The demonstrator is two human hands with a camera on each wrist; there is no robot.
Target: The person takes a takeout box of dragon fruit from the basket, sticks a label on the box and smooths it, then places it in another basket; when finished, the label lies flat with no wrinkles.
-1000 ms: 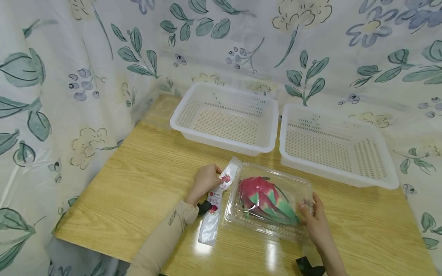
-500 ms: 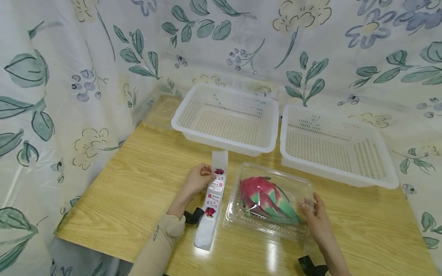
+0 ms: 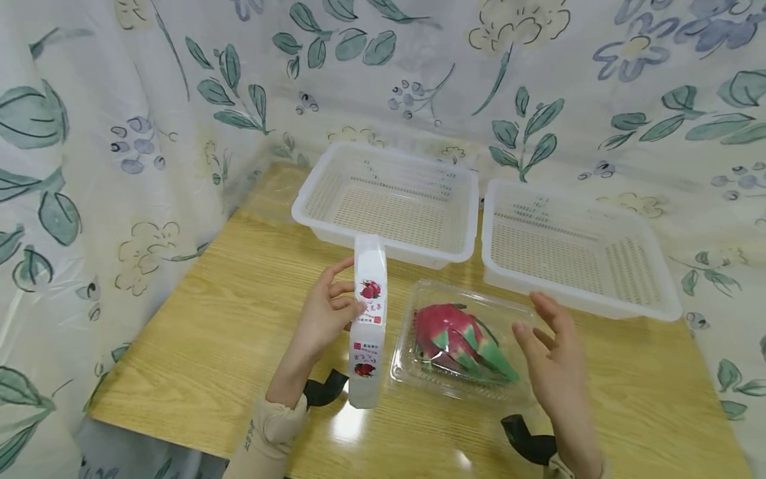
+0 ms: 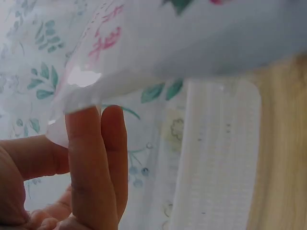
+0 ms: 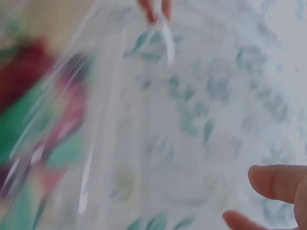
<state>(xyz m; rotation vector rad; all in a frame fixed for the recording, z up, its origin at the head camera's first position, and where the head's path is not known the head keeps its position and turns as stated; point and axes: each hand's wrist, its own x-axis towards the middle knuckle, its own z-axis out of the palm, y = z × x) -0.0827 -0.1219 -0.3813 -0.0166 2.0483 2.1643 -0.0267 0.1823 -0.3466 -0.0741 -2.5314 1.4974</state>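
Note:
My left hand (image 3: 323, 311) pinches a strip of labels (image 3: 370, 332) between thumb and fingers, raised above the table. Red fruit pictures and printed characters mark the strip; in the left wrist view the label strip (image 4: 192, 43) spans the top, over the fingers (image 4: 91, 167). A clear plastic box (image 3: 421, 293) lies on the table, and inside it is a pink and green dragon fruit (image 3: 457, 339). Over the box's right end hovers my right hand (image 3: 556, 362), thumb and fingers spread and holding nothing. The right wrist view shows the dragon fruit (image 5: 43, 120) blurred through clear plastic.
Two white perforated baskets stand at the back, a left basket (image 3: 383, 246) and a right basket (image 3: 574, 303). Beside the left basket, a clear plastic container (image 3: 278, 189) sits at the table's far left corner. A flowered curtain (image 3: 359, 86) hangs behind the wooden table (image 3: 203, 339).
The left hand has lifted the label strip off the table and straightened it upright. My right hand has let go of the box's right end and risen from it.

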